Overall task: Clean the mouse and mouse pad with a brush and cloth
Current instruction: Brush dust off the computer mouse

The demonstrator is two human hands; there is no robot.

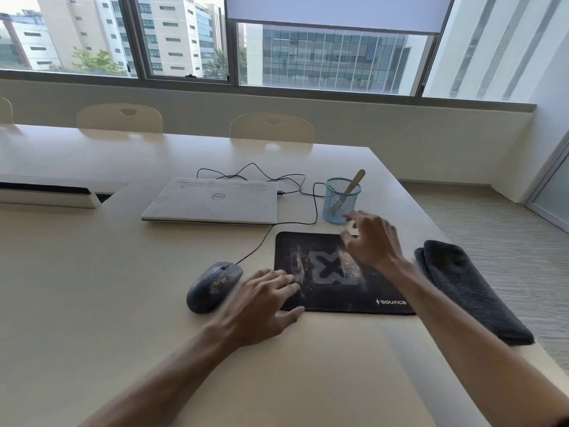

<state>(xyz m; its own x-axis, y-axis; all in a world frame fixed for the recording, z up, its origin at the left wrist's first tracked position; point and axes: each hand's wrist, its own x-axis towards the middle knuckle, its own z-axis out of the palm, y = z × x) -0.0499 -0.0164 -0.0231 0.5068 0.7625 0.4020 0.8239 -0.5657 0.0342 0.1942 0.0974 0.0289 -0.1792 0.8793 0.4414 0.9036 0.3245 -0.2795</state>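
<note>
Table (92,272) holds all. Dusty mouse pad (332,291) centre, cloth (471,291) folded right of it, dirty mouse (212,286) left. Brush (354,183) in mesh cup (340,200). Right hand (374,241) spread, empty, near cup; left hand (264,306) relaxed at pad edge. Seemingly fetching brush; next needs pinching handle, lifting clear.

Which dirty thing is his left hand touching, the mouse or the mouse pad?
The black mouse pad: the left hand rests its fingers on the pad's left edge, while the crumb-speckled mouse sits untouched beside it.

Matt black mouse pad (338,291), nubby dark cloth (471,291), blue wire-mesh cup (340,201), seemingly wooden brush handle (357,180).
</note>
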